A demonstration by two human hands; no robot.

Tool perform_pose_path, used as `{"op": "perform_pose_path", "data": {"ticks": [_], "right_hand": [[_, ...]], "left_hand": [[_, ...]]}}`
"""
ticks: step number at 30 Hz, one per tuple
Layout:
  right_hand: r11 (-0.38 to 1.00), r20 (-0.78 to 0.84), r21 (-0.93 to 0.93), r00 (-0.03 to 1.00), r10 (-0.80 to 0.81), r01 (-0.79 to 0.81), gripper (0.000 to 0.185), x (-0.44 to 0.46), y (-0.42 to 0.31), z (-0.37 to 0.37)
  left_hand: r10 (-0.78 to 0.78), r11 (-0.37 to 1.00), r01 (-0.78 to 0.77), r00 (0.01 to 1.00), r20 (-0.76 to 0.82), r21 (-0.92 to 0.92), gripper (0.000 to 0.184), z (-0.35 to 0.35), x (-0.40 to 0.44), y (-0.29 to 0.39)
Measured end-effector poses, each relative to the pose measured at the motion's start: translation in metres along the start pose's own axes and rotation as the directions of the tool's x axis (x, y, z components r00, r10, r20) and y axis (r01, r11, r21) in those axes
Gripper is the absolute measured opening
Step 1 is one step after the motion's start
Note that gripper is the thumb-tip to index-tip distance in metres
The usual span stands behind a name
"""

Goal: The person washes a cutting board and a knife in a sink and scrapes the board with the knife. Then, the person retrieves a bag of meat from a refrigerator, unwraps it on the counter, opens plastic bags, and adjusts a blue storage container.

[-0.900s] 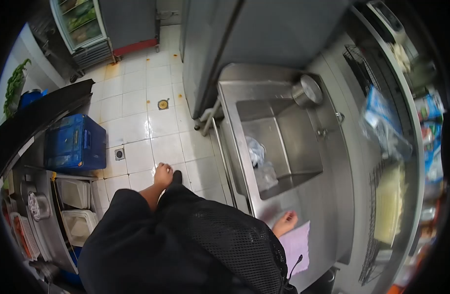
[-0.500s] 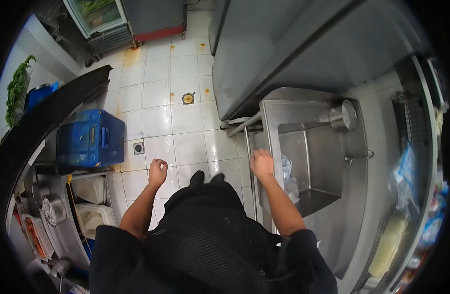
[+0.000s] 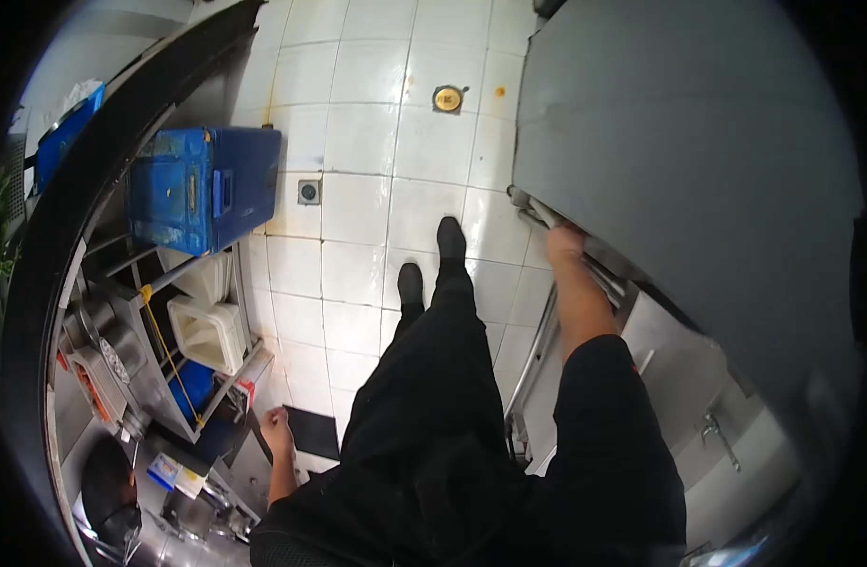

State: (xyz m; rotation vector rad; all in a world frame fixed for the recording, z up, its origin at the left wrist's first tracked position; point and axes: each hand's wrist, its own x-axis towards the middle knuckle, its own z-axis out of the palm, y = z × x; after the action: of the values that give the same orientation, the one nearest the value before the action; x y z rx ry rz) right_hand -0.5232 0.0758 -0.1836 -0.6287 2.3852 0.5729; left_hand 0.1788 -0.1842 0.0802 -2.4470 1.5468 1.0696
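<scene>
My right hand point(image 3: 566, 244) is at the near edge of a large grey steel cabinet point(image 3: 679, 170), beside the metal sink stand. Its fingers are blurred and partly lost against that edge, so whether they grip it cannot be seen. Low on the left hangs my left hand point(image 3: 277, 427), fingers curled in with nothing visible in them. It is nearest a dark mat point(image 3: 312, 433) on the floor and the lower end of a steel rack.
A blue lidded box point(image 3: 206, 189) stands at the left, beyond the rack with white plastic tubs point(image 3: 206, 333). White floor tiles hold a round brass drain point(image 3: 447, 98) and a square drain point(image 3: 309, 192). A tap point(image 3: 720, 439) shows at the right, the sink basin mostly hidden.
I have stepped forward, and the grey cabinet now fills more of the right side, covering much of the sink. My right hand has reached to its edge; my left hand has dropped back.
</scene>
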Motion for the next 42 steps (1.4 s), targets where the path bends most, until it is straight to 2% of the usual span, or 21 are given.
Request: {"op": "perform_pose_path", "data": {"ticks": [2, 4, 5, 8, 9, 10, 11, 13, 15, 18, 22, 25, 26, 28, 30, 32, 34, 36, 37, 39, 42], "right_hand": [[1.000, 0.031, 0.014, 0.999, 0.018, -0.019, 0.045, 0.042, 0.015, 0.058], [0.977, -0.151, 0.192, 0.981, 0.124, -0.094, 0.030, 0.064, 0.024, 0.109], [0.980, -0.144, 0.182, 0.983, 0.111, -0.084, 0.030, 0.062, 0.022, 0.110], [0.982, 0.014, -0.169, 0.996, -0.086, 0.087, 0.026, 0.050, 0.017, 0.057], [0.950, 0.067, -0.272, 0.988, -0.139, 0.152, 0.025, 0.049, 0.005, 0.032], [0.905, 0.141, -0.363, 0.974, -0.180, 0.220, 0.024, 0.042, -0.008, 0.019], [0.908, 0.141, -0.359, 0.974, -0.177, 0.217, 0.024, 0.028, -0.021, 0.002], [0.912, 0.232, -0.154, 0.911, -0.340, 0.379, 0.020, 0.006, -0.044, -0.042], [0.910, 0.120, -0.092, 0.912, -0.392, 0.403, 0.022, -0.013, -0.065, -0.057], [0.846, 0.023, -0.123, 0.853, -0.521, 0.519, 0.018, -0.045, -0.092, -0.100], [0.839, -0.015, -0.104, 0.843, -0.538, 0.534, 0.020, -0.099, -0.103, -0.190], [0.798, -0.256, 0.186, 0.813, -0.523, 0.573, 0.026, -0.156, -0.102, -0.237], [0.798, -0.276, 0.177, 0.807, -0.522, 0.576, 0.026, -0.185, -0.111, -0.248], [0.614, -0.497, 0.506, 0.787, -0.366, 0.606, 0.032, -0.248, -0.125, -0.271], [0.580, -0.530, 0.574, 0.802, -0.275, 0.578, 0.031, -0.307, -0.137, -0.282], [0.047, -0.433, 0.896, 0.894, -0.116, 0.441, 0.022, -0.367, -0.143, -0.281], [-0.009, -0.436, 0.900, 0.898, -0.063, 0.436, 0.019, -0.424, -0.141, -0.268], [-0.435, -0.352, 0.844, 0.936, -0.012, 0.312, 0.023, -0.466, -0.142, -0.237], [-0.442, -0.358, 0.835, 0.933, 0.016, 0.328, 0.023, -0.486, -0.141, -0.223], [-0.624, -0.318, 0.730, 0.947, 0.052, 0.279, 0.028, -0.525, -0.140, -0.194], [-0.631, -0.349, 0.699, 0.930, 0.110, 0.337, 0.030, -0.574, -0.126, -0.157]], "left_hand": [[-0.160, 0.985, 0.158, 0.987, -0.030, -0.068, 0.014, -0.003, -0.020, -0.018], [-0.132, 0.984, 0.130, 0.991, 0.013, 0.122, 0.013, 0.007, -0.058, 0.005], [-0.109, 0.971, 0.101, 0.994, 0.025, 0.218, 0.013, 0.017, -0.075, 0.021], [0.069, 0.942, -0.117, 0.985, 0.158, 0.315, 0.010, 0.039, -0.088, -0.014], [0.003, 0.966, -0.044, 0.987, 0.158, 0.256, 0.010, 0.048, -0.096, 0.000], [0.041, 0.964, -0.084, 0.984, 0.171, 0.251, 0.013, 0.050, -0.096, 0.000], [0.022, 0.975, -0.061, 0.984, 0.179, 0.213, 0.013, 0.050, -0.094, -0.005], [0.038, 0.982, -0.068, 0.985, 0.169, 0.177, 0.014, 0.056, -0.086, -0.002], [0.014, 0.991, -0.035, 0.987, 0.162, 0.127, 0.015, 0.058, -0.070, -0.001], [-0.030, 0.998, 0.022, 0.989, 0.144, 0.058, 0.017, 0.056, -0.056, 0.021], [0.040, 0.984, -0.010, 0.986, 0.163, -0.178, 0.019, 0.078, -0.005, 0.008], [0.195, 0.946, -0.103, 0.939, 0.283, -0.308, 0.026, 0.085, 0.021, 0.047], [0.339, 0.913, -0.238, 0.894, 0.292, -0.332, 0.029, 0.098, 0.048, 0.038], [0.300, 0.937, -0.147, 0.805, 0.512, -0.318, 0.032, 0.081, 0.053, 0.081], [0.316, 0.931, -0.109, 0.719, 0.618, -0.349, 0.047, 0.077, 0.074, 0.095], [0.315, 0.918, -0.019, 0.641, 0.700, -0.396, 0.064, 0.065, 0.083, 0.104], [0.289, 0.895, 0.111, 0.593, 0.752, -0.431, 0.077, 0.059, 0.082, 0.107], [0.529, 0.585, 0.310, 0.555, 0.642, -0.750, 0.075, 0.044, 0.055, 0.123], [0.631, 0.433, 0.357, 0.535, 0.561, -0.828, 0.074, 0.034, 0.047, 0.122], [0.613, 0.486, 0.358, 0.511, 0.603, -0.797, 0.076, -0.008, 0.028, 0.121], [0.628, 0.591, 0.272, 0.436, 0.645, -0.759, 0.080, -0.027, 0.010, 0.115]]}}
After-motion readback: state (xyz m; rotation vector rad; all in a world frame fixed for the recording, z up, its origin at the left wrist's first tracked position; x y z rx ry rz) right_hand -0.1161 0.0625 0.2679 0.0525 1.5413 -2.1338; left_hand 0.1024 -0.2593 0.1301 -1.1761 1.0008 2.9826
